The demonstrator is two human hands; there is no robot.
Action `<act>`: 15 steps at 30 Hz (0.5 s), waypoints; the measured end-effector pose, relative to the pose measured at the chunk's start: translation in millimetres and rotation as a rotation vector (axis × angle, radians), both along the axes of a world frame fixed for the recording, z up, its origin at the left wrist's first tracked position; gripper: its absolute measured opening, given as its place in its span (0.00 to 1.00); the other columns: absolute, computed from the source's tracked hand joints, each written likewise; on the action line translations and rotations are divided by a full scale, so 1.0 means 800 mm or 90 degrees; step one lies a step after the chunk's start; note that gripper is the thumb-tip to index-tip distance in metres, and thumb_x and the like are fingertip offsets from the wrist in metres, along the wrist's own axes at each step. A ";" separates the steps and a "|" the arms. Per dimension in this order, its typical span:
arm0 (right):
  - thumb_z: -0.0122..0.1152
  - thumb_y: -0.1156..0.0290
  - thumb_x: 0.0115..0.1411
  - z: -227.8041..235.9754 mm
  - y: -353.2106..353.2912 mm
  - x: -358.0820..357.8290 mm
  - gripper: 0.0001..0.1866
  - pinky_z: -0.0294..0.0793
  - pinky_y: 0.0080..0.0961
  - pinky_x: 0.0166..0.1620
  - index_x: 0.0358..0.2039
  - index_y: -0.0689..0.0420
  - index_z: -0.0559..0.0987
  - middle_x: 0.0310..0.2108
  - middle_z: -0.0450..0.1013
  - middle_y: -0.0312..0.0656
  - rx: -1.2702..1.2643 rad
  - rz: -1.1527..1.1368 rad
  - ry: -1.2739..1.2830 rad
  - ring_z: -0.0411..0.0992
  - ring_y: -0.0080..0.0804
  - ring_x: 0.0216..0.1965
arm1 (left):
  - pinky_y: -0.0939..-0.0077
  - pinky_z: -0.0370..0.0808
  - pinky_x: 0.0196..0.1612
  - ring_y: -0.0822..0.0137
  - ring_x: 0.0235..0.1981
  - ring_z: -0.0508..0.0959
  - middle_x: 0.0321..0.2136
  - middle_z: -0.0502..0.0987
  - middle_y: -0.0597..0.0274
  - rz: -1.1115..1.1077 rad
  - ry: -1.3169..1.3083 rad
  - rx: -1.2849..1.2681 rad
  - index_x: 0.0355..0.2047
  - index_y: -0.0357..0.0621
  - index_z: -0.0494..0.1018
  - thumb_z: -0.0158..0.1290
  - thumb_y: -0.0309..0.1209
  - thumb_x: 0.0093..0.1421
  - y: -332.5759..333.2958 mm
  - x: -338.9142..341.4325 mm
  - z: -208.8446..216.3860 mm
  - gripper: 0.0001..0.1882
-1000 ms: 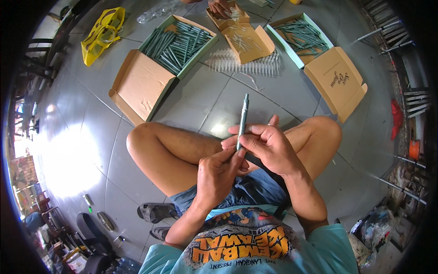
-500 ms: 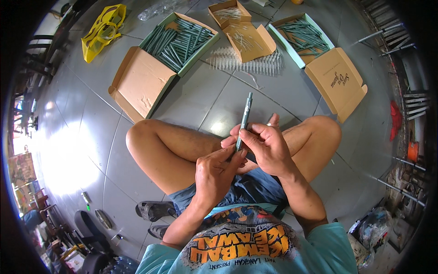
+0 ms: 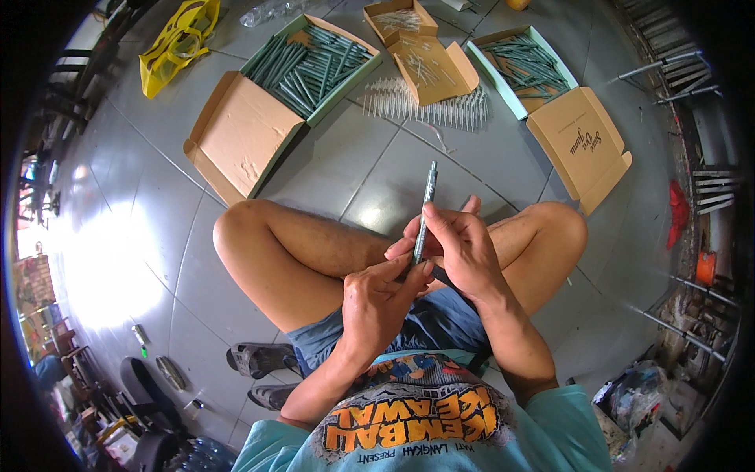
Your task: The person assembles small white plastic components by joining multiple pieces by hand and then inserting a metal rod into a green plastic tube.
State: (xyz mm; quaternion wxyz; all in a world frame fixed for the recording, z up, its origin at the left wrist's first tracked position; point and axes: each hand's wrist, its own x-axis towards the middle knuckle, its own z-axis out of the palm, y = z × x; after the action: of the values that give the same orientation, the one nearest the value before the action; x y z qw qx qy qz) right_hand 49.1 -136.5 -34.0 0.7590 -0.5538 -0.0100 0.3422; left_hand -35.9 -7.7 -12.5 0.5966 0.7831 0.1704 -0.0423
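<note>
A dark green pen [image 3: 430, 189] stands nearly upright between my hands, its tip end low and its clicker end up. My left hand [image 3: 376, 297] pinches the lower end between thumb and fingers. Higher up the barrel, my right hand [image 3: 465, 240] grips it with the thumb laid along it and fingers behind. Beyond my crossed legs, an open box [image 3: 346, 93] on the left is full of similar green pens. Another open box [image 3: 495, 82] on the right holds fewer of them. Between the boxes, a small cardboard box [image 3: 445, 93] contains thin, light-coloured sticks, perhaps pen refills.
A ridged clear plastic piece [image 3: 385, 104] lies under the small box. A yellow bag [image 3: 161, 75] rests at far left, sandals [image 3: 263, 360] beside my left hip. Metal racks [image 3: 714, 189] line the right side; a plastic bag [image 3: 641, 397] sits lower right.
My right thumb has slid a little up the pen's barrel. My left hand has shifted slightly right and stays on the lower end.
</note>
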 end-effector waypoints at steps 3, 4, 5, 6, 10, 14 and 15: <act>0.46 0.63 0.72 -0.002 -0.001 0.004 0.19 0.78 0.21 0.37 0.40 0.69 0.76 0.33 0.80 0.47 -0.043 0.019 -0.012 0.76 0.25 0.29 | 0.79 0.76 0.27 0.72 0.23 0.83 0.21 0.82 0.55 -0.037 0.072 0.080 0.37 0.34 0.81 0.60 0.33 0.61 0.001 0.005 0.005 0.12; 0.46 0.64 0.72 -0.003 -0.001 0.005 0.18 0.78 0.20 0.36 0.42 0.69 0.76 0.34 0.80 0.46 -0.064 0.031 -0.030 0.76 0.24 0.29 | 0.78 0.76 0.27 0.72 0.23 0.83 0.21 0.82 0.55 -0.005 0.056 0.066 0.37 0.34 0.81 0.60 0.33 0.61 0.001 0.006 0.003 0.12; 0.46 0.65 0.72 0.000 -0.001 0.006 0.17 0.78 0.19 0.36 0.44 0.69 0.75 0.35 0.80 0.47 -0.056 0.052 -0.037 0.77 0.24 0.30 | 0.78 0.76 0.27 0.71 0.22 0.82 0.21 0.82 0.55 0.027 0.040 0.053 0.38 0.34 0.81 0.60 0.33 0.61 0.000 0.007 -0.001 0.12; 0.45 0.66 0.72 0.004 -0.001 0.006 0.17 0.77 0.19 0.37 0.47 0.68 0.74 0.37 0.80 0.47 -0.048 0.073 -0.045 0.78 0.25 0.31 | 0.78 0.76 0.27 0.71 0.22 0.82 0.21 0.82 0.54 0.059 0.024 0.039 0.38 0.34 0.81 0.60 0.33 0.61 -0.001 0.007 -0.005 0.13; 0.48 0.71 0.71 0.008 -0.005 0.002 0.16 0.77 0.17 0.38 0.55 0.68 0.70 0.41 0.79 0.46 0.004 0.114 -0.086 0.77 0.22 0.36 | 0.76 0.75 0.27 0.68 0.20 0.81 0.21 0.81 0.53 0.064 -0.063 0.035 0.39 0.34 0.81 0.60 0.30 0.59 0.000 0.003 -0.023 0.12; 0.50 0.70 0.70 0.000 -0.009 -0.004 0.16 0.76 0.18 0.42 0.52 0.68 0.72 0.41 0.79 0.45 -0.028 0.073 -0.134 0.76 0.22 0.38 | 0.75 0.73 0.26 0.68 0.17 0.79 0.19 0.80 0.52 0.057 -0.070 0.024 0.38 0.35 0.81 0.61 0.29 0.58 -0.004 0.006 -0.017 0.11; 0.50 0.69 0.71 -0.001 -0.009 -0.006 0.15 0.76 0.18 0.42 0.50 0.68 0.73 0.40 0.79 0.45 -0.036 0.058 -0.137 0.76 0.22 0.37 | 0.75 0.72 0.26 0.68 0.17 0.78 0.18 0.79 0.52 0.058 -0.078 0.014 0.38 0.35 0.81 0.61 0.29 0.58 -0.004 0.006 -0.018 0.11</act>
State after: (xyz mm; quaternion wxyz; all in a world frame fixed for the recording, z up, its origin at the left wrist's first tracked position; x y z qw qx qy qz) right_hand 44.6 -143.3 -34.9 0.7214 -0.6075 -0.1067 0.3148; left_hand -30.9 -11.2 -26.5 0.5984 0.7823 0.1693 0.0348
